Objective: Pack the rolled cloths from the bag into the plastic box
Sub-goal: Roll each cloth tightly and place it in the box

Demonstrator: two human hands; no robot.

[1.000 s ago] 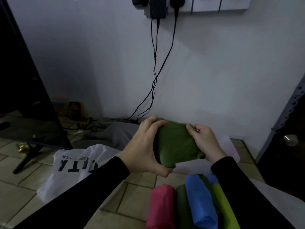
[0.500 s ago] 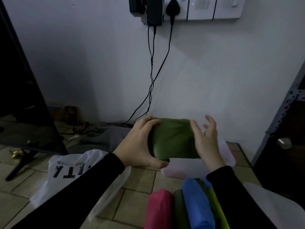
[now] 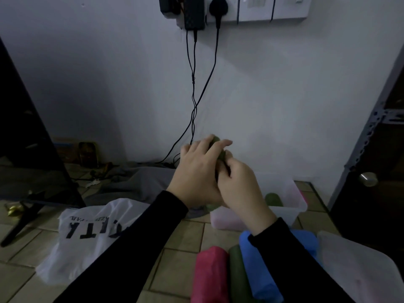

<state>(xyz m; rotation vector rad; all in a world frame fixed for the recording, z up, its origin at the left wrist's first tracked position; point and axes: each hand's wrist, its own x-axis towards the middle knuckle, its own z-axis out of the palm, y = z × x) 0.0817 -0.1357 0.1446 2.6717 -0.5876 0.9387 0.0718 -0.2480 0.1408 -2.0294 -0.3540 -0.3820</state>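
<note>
Two hands had closed together above the plastic box (image 3: 290, 206): left hand (image 3: 196, 171) and right hand (image 3: 238, 182) now clenched the green cloth (image 3: 218, 147), earlier spread wide, rolling it tight for packing.

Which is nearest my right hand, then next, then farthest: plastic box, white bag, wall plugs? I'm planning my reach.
From the right hand:
1. Plastic box, just beneath and right.
2. White bag, on the floor to the left.
3. Wall plugs, high above.
</note>
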